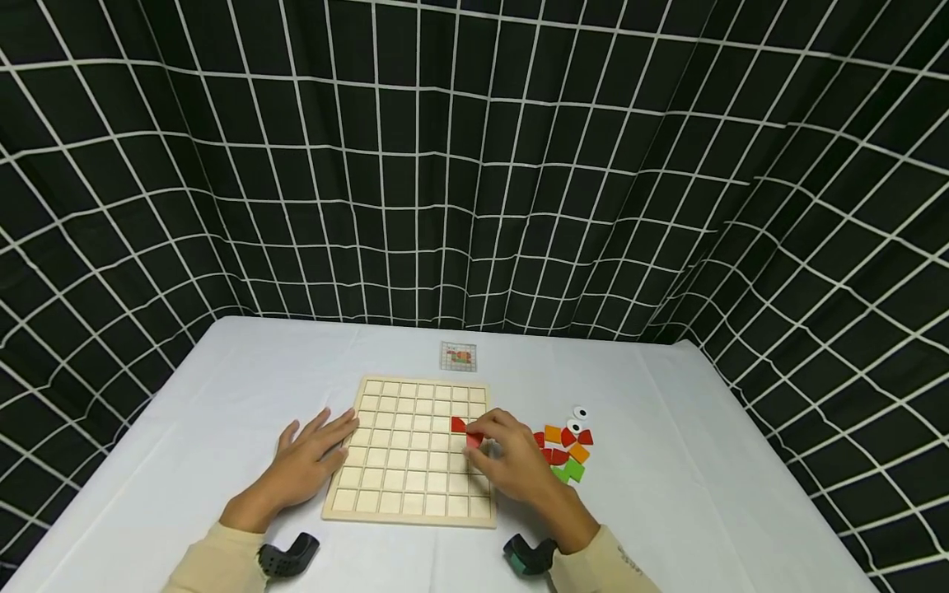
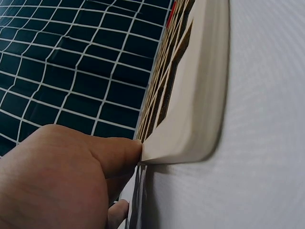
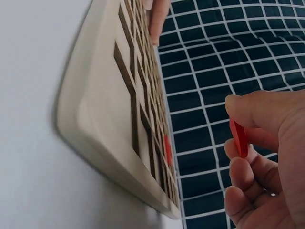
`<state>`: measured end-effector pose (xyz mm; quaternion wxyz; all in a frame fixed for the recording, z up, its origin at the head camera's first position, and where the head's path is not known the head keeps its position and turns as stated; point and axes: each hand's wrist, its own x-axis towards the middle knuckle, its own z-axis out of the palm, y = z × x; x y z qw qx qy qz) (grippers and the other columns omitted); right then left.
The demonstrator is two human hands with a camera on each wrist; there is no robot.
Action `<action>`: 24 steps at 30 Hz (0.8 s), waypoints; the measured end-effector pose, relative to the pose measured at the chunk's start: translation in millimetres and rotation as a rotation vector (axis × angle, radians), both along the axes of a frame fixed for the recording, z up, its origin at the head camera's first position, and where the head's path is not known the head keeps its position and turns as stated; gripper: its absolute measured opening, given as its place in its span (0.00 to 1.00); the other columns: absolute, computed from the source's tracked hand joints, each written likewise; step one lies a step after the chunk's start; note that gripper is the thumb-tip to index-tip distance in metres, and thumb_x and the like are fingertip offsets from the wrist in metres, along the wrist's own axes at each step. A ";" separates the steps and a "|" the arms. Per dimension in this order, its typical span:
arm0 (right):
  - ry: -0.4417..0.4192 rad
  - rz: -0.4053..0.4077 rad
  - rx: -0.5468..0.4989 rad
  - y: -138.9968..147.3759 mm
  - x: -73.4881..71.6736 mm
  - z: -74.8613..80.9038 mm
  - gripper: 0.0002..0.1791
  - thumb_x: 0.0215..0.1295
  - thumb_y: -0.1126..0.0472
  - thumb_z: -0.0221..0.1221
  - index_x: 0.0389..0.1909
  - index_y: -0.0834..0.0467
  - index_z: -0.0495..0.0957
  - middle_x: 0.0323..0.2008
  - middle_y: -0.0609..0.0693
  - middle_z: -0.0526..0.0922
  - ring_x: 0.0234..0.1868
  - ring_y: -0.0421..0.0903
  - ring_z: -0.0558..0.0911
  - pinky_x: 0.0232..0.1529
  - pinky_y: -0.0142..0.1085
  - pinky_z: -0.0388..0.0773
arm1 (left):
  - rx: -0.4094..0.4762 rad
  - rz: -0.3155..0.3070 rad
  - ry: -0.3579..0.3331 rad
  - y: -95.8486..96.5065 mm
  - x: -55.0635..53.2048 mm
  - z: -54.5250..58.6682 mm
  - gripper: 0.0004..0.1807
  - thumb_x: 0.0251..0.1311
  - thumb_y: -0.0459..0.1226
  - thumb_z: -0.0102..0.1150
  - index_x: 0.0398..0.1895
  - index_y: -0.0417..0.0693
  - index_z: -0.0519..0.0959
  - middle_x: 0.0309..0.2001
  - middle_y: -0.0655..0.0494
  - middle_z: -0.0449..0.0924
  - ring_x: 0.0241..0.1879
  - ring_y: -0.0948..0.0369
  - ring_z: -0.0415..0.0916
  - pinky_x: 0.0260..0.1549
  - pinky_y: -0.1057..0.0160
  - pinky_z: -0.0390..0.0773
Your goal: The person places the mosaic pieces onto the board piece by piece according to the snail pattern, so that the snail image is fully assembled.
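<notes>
A square wooden grid board (image 1: 408, 473) lies flat on the white table. My left hand (image 1: 302, 461) rests at its left side, fingers spread and fingertips right at the rim; in the left wrist view the thumb (image 2: 116, 150) touches the board's corner. Over the board's right edge, my right hand (image 1: 515, 461) pinches a small red tile (image 3: 239, 138) between thumb and fingers. One red tile with a curved side (image 1: 458, 425) sits in a cell of the board, just left of the right fingertips.
Right of the board lie loose tiles: red ones (image 1: 559, 457), orange squares (image 1: 579, 453), green ones (image 1: 573, 470) and two white discs with black dots (image 1: 581, 413). Behind the board is a small card (image 1: 458, 357) with a coloured grid picture. A black grid curtain (image 1: 415, 181) surrounds the table.
</notes>
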<state>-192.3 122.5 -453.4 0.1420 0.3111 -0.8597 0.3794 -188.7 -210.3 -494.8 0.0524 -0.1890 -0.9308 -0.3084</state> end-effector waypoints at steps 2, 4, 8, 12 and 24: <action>-0.006 0.001 -0.003 -3.7 -2.7 -2.1 0.12 0.54 0.67 0.68 0.41 0.63 0.84 0.38 0.43 0.77 0.38 0.40 0.77 0.39 0.38 0.78 | -0.001 0.002 0.001 0.3 0.0 0.0 0.23 0.69 0.37 0.51 0.66 0.42 0.70 0.70 0.49 0.62 0.70 0.39 0.49 0.62 0.34 0.32; -0.004 0.005 -0.005 -6.7 -5.6 -5.4 0.12 0.55 0.67 0.68 0.41 0.63 0.84 0.38 0.44 0.77 0.37 0.40 0.77 0.37 0.36 0.78 | 0.002 0.002 0.003 0.5 0.0 0.0 0.23 0.69 0.37 0.52 0.66 0.42 0.70 0.70 0.49 0.62 0.70 0.39 0.48 0.62 0.34 0.31; 0.015 0.010 0.004 -11.0 -11.6 -15.0 0.12 0.54 0.67 0.68 0.40 0.63 0.84 0.38 0.46 0.78 0.35 0.40 0.77 0.33 0.31 0.76 | 0.008 0.003 0.002 0.8 0.4 0.6 0.23 0.69 0.36 0.52 0.66 0.42 0.70 0.70 0.49 0.62 0.70 0.40 0.48 0.62 0.34 0.31; 0.028 0.016 0.021 -12.1 -15.0 -23.4 0.12 0.54 0.67 0.68 0.40 0.63 0.83 0.38 0.47 0.77 0.36 0.40 0.76 0.33 0.31 0.76 | 0.004 0.001 0.002 1.3 0.0 0.2 0.23 0.69 0.36 0.52 0.66 0.42 0.71 0.69 0.49 0.62 0.70 0.39 0.49 0.62 0.34 0.31; -0.003 0.005 0.088 -13.9 -17.3 -32.7 0.12 0.57 0.65 0.68 0.43 0.62 0.83 0.40 0.48 0.76 0.39 0.42 0.74 0.38 0.33 0.76 | -0.012 -0.006 0.020 -1.3 -1.9 -2.1 0.23 0.69 0.36 0.51 0.65 0.41 0.71 0.69 0.48 0.63 0.69 0.38 0.49 0.61 0.33 0.33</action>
